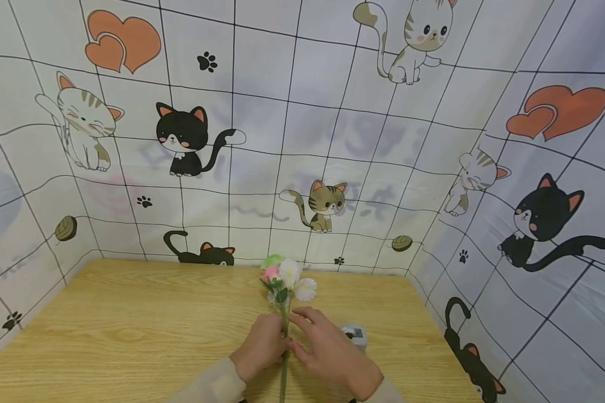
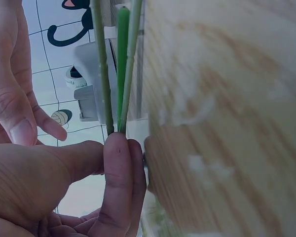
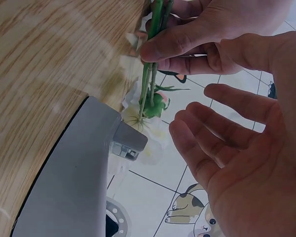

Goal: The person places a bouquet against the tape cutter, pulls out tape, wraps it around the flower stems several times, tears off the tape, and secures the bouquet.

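My left hand (image 1: 263, 344) pinches a small bunch of artificial flower stems (image 2: 103, 69) between thumb and fingers, low over the wooden table. At the far end of the stems sit white blooms (image 1: 289, 272), a pink bud (image 1: 270, 273) and green leaves (image 1: 280, 295). Just right of the stems is my right hand (image 1: 330, 350), its fingers loosely extended and nothing in its palm. In the right wrist view its fingertips (image 3: 180, 131) are apart from the stems. A grey tape dispenser (image 3: 71, 173) stands beyond that hand, partly hidden by it in the head view.
The wooden table (image 1: 146, 324) backs onto a white grid-patterned cloth (image 1: 262, 123) printed with cats and hearts. This cloth also rises along the left and right sides. The dispenser's toothed cutter end (image 3: 130, 143) points toward the flowers.
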Action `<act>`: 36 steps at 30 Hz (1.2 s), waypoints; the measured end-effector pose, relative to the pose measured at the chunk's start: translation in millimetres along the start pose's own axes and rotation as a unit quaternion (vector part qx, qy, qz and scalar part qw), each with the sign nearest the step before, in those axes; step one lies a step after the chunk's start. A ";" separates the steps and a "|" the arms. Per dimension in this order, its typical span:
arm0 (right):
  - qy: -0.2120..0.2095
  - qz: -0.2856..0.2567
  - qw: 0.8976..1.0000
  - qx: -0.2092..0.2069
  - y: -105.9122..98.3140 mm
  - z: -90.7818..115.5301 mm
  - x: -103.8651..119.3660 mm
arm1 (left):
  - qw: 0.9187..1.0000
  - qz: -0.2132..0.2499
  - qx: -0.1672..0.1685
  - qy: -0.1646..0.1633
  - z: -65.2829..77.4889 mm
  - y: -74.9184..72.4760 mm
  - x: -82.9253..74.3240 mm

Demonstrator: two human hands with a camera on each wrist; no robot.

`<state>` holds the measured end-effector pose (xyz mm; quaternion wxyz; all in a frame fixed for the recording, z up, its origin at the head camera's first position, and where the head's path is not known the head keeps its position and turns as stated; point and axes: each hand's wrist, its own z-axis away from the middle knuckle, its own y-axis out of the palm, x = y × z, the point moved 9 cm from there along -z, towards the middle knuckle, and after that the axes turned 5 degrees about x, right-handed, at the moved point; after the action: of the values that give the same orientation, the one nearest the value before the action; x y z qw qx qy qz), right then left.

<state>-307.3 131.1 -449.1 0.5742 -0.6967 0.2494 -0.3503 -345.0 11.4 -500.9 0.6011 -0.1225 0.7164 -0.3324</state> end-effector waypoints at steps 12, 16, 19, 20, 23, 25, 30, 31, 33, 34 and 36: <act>0.015 -0.015 1.000 -0.001 -1.2 3.7 -7.9 | 1.000 0.004 0.002 0.019 -0.8 3.4 -1.6; 0.021 -0.013 1.000 -0.006 -2.1 6.3 -11.9 | 1.000 0.012 0.010 0.013 0.4 2.8 -1.0; 0.026 -0.010 1.000 -0.009 -2.0 8.4 -17.0 | 1.000 0.009 0.009 0.011 1.3 1.9 -0.7; 0.028 -0.009 1.000 -0.007 -1.6 9.3 -19.5 | 1.000 0.005 0.007 0.011 1.7 1.6 -0.7; 0.038 -0.009 0.999 -0.006 -2.6 12.5 -26.6 | 1.000 -0.007 0.002 0.010 3.5 -0.6 -0.2; 0.045 -0.009 0.999 -0.008 -4.3 15.4 -31.8 | 1.000 -0.012 -0.001 0.010 4.7 -1.9 0.0; 0.062 -0.014 0.998 -0.010 -9.1 23.8 -43.9 | 1.000 -0.021 0.003 0.011 7.2 -3.5 -0.5; 0.067 -0.017 0.998 -0.006 -9.4 25.3 -46.4 | 1.000 -0.023 0.005 0.011 7.7 -3.7 -0.5; 0.079 -0.026 0.997 0.004 -9.3 28.5 -51.6 | 1.000 -0.028 0.006 0.008 8.9 -4.7 -0.4; 0.085 -0.030 0.996 0.008 -8.6 30.0 -54.7 | 0.999 -0.033 0.005 0.005 9.9 -5.9 -0.7; 0.091 -0.036 0.995 0.014 -8.1 32.7 -60.8 | 0.999 -0.046 -0.001 -0.001 12.2 -8.4 -0.6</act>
<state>-320.7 198.9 -456.6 0.5458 -0.6625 0.2705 -0.4359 -335.3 1.5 -495.8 0.5854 -0.1563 0.7099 -0.3591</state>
